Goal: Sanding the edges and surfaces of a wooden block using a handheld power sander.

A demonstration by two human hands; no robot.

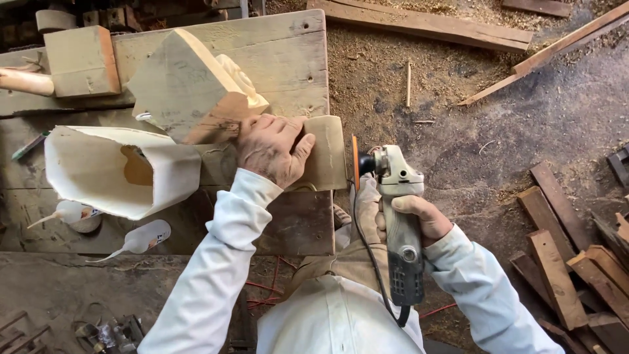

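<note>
Plank surface, worn grey. Pale carved wood piece lies at its 3 o'clock edge, smooth, rounded. Left hand pressed flat on it, no closed grip. Right hand grip wrapped around grey angle grinder, disc at the piece's end.

wood piece | pale, flat on bench | angle grinder | disc at its end
</note>
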